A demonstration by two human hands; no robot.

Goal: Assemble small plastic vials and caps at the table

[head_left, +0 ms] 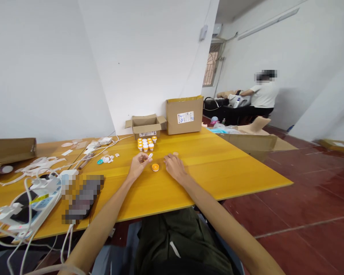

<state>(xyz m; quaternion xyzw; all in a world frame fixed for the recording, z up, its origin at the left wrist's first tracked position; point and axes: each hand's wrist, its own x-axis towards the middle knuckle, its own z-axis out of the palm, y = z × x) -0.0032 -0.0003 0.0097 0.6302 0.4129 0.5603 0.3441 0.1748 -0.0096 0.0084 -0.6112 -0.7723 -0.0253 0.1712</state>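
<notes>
My left hand (pixel 138 167) is closed, pinching a small white plastic piece (pixel 150 156) between thumb and fingertips just above the table. Between my hands an orange-and-white round cap (pixel 155 167) rests on the wood, its orange hollow side facing up. To its right, my right hand (pixel 175 167) is low at the tabletop with its fingers bent together; what they hold, if anything, is hidden. A small tan disc (pixel 176 154) shows just behind its knuckles. Farther back stands a tight group of orange-and-white caps (pixel 145 144).
An open carton (pixel 146 124) and a taller cardboard box (pixel 184 116) stand against the wall. On the left are small white and teal parts (pixel 106 159), a phone (pixel 84 198), a power strip (pixel 43 204) and loose cables. A person (pixel 263 93) sits at the back right.
</notes>
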